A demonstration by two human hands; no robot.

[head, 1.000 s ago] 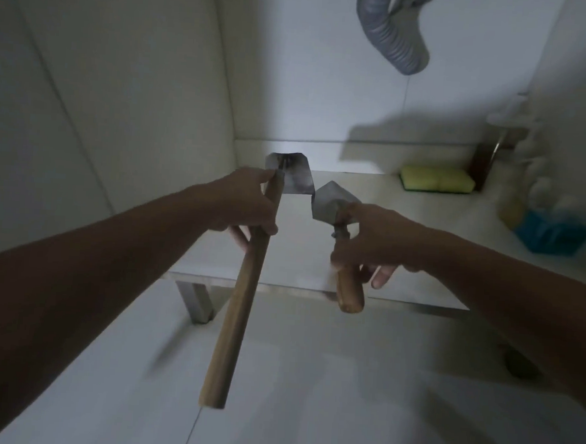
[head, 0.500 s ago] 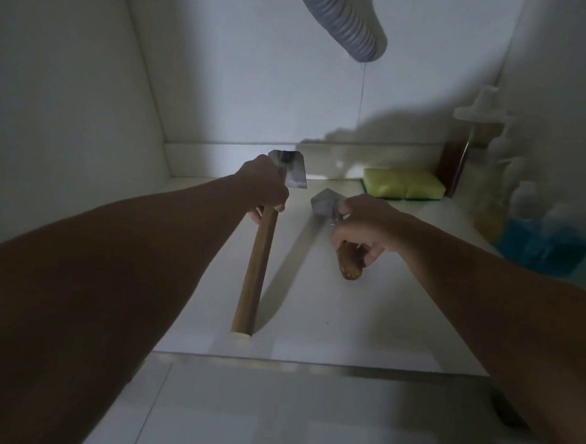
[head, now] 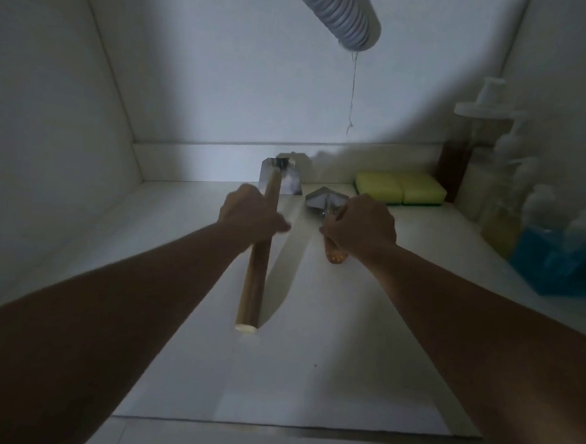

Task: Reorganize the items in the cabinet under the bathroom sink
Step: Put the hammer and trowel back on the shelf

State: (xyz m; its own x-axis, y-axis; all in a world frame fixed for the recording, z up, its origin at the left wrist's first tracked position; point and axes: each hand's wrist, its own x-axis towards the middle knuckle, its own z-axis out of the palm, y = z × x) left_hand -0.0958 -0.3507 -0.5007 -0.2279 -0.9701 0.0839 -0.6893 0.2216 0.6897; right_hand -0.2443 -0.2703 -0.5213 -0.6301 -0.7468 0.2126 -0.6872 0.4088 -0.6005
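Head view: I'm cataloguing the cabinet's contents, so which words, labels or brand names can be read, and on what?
None can be read.
Bottles at right: blurred and dim, any label illegible.
Sponges, long-handled tool, short tool: no visible print.

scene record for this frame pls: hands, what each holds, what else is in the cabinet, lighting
left hand: left hand grips the long-handled scraper, blade near the back wall
right hand: right hand grips the short-handled trowel, handle end showing below the fist
back right: yellow-green sponges lying flat
right side: bottles and a blue container, blurred
overhead: corrugated drain hose
surface: white cabinet floor
lighting: dim, details soft
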